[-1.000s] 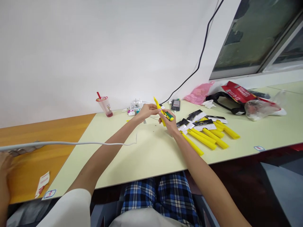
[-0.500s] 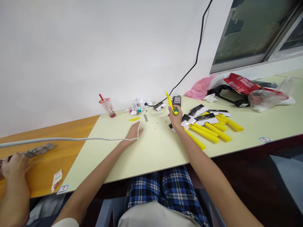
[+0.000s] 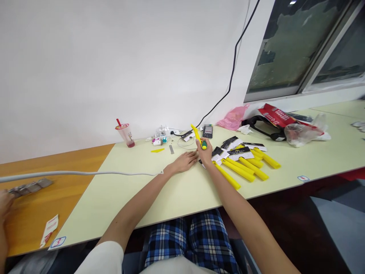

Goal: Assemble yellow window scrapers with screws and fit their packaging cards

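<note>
A person's right hand (image 3: 204, 153) grips a yellow tapered piece (image 3: 195, 132) that juts forward and leftward from the fist, a green-and-yellow handle (image 3: 204, 145) showing beside it, while the nearer free left hand (image 3: 184, 162) lies palm down, fingers outstretched, on the tabletop (image 3: 178, 194) just left of the grip. Yellow tubes (image 3: 228, 177) lie to the right hand's right. The fist hides the piece's lower end, the left palm's underside is unseen, and a co-worker's hand (image 3: 4, 203) is cut off far left.

Slim yellow piece (image 3: 195, 131), tilted, tip up; green handle (image 3: 204, 144) (yellow end) just beside it, both in right hand (image 3: 204, 153).
</note>
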Demonstrator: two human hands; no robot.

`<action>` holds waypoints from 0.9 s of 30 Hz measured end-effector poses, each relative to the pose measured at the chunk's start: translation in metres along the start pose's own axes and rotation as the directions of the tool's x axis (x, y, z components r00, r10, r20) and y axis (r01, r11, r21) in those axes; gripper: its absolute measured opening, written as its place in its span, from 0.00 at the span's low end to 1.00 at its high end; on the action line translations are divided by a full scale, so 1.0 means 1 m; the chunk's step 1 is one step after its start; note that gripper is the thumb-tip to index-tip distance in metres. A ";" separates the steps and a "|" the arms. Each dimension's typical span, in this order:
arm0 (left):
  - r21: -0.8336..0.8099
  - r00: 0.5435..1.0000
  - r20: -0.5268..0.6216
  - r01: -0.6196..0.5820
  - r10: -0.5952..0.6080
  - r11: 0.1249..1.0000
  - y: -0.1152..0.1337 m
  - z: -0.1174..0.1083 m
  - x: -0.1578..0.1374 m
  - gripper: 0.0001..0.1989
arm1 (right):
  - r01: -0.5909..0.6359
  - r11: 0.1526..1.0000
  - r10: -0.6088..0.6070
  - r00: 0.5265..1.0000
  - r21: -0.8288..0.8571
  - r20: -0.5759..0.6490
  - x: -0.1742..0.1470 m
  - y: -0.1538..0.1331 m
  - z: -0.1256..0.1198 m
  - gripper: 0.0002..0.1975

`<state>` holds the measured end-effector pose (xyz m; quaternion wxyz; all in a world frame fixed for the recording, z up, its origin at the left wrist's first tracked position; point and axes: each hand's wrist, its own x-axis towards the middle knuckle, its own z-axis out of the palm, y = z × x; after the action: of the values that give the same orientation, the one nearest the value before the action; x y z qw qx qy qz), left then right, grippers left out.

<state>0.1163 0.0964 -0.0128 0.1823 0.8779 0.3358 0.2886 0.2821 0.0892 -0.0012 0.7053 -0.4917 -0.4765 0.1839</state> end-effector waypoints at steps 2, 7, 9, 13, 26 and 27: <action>0.031 0.994 0.104 -0.036 0.033 0.999 -0.007 -0.008 -0.012 0.21 | 0.007 1.000 -0.007 1.000 0.002 0.018 -0.001 0.001 0.002 0.22; 0.186 0.964 0.263 -0.029 -0.022 0.982 -0.026 -0.037 -0.053 0.33 | -0.004 1.000 0.003 0.998 0.014 0.063 -0.003 0.002 0.003 0.22; 0.220 0.962 0.265 0.001 -0.060 0.975 -0.035 -0.049 -0.070 0.35 | -0.014 1.000 0.013 0.997 0.014 0.079 -0.005 0.001 0.003 0.24; 0.279 0.967 0.203 0.093 -0.154 0.956 -0.053 -0.069 -0.095 0.38 | -0.022 1.000 0.022 0.993 -0.004 0.117 -0.007 0.002 0.005 0.27; 0.353 0.954 0.093 0.236 -0.284 0.906 -0.025 -0.030 -0.044 0.48 | 0.071 0.997 -0.062 0.964 -0.027 0.258 -0.016 0.000 0.010 0.28; 0.356 0.958 0.061 0.241 -0.280 0.903 -0.027 -0.027 -0.040 0.47 | 0.073 0.997 -0.064 0.963 -0.028 0.262 -0.016 0.000 0.010 0.28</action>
<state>0.0620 0.0911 -0.0214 0.0810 0.8579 0.4849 0.1495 0.2656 0.0825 -0.0083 0.6329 -0.4596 -0.5853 0.2135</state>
